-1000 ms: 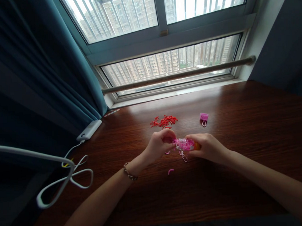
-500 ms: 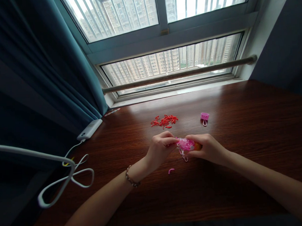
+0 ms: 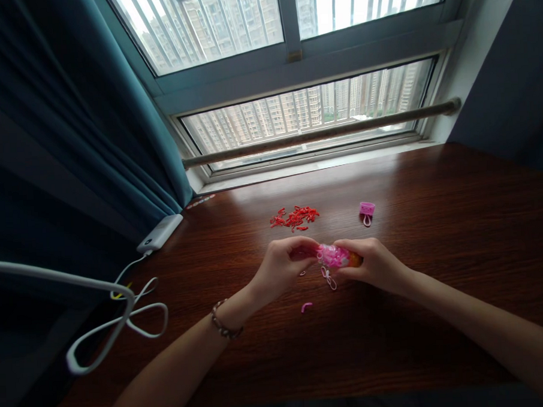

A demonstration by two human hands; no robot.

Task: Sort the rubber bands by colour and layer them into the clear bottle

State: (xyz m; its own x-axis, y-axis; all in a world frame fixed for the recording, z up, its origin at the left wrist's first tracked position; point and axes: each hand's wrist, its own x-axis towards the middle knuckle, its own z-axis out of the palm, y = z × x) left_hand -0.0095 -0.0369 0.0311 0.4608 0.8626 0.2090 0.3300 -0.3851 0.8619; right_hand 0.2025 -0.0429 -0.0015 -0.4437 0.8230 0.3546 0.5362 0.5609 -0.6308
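Note:
My right hand [image 3: 376, 261] grips a small clear container [image 3: 333, 256] filled with pink pieces, its orange end toward my palm. The container lies roughly level, just above the table. My left hand [image 3: 281, 268] is curled at the container's left end, with fingers and thumb closed around it; its fingertips are partly hidden. Below the container are pale pink loops [image 3: 329, 279] and a curved pink piece [image 3: 306, 307]. Beyond my hands lies a pile of small red pieces [image 3: 297, 217]. To its right sits a pink ring-shaped piece [image 3: 366, 209] with a pale loop at its near side.
The brown wooden table [image 3: 456, 219] runs up to a window with a rail [image 3: 322, 132] across it. On the left are a white power-bank-like box [image 3: 160, 233], a looped white cable [image 3: 145, 308] and a blue curtain [image 3: 128, 126].
My left hand has shifted slightly left and its fingers have curled differently at the container's end. A small pale loop now shows beneath it. The right hand keeps its grip.

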